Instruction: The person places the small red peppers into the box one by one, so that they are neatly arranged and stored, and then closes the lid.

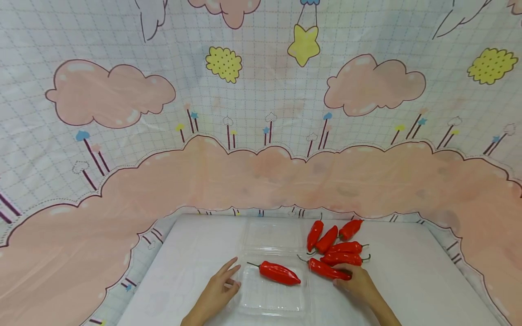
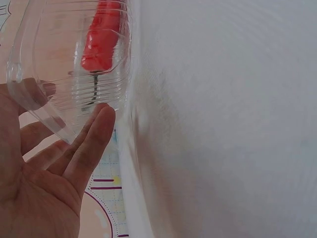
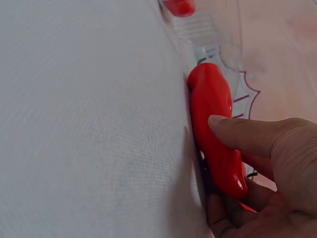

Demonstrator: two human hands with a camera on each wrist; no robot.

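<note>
A clear plastic clamshell container [image 1: 265,301] lies unfolded on the table, one red pepper [image 1: 279,273] with a thin green stem slanting across its near half. At its left side is my left hand [image 1: 218,290], fingers extended. The left wrist view shows those fingertips [image 2: 106,116] right at the clear wall. My right hand [image 1: 355,283] grips another long red pepper [image 1: 322,268] near its tip, right of the container. Its stem points toward the container, and the thumb [image 3: 223,126] lies along the pepper's side in the right wrist view.
Several more red peppers lie in a loose group behind the right hand, among them one pepper [image 1: 344,258] close to it. The container's lid half [image 1: 273,235] extends toward the back of the white table [image 1: 195,253]. A patterned cloth [image 1: 261,181] rises behind.
</note>
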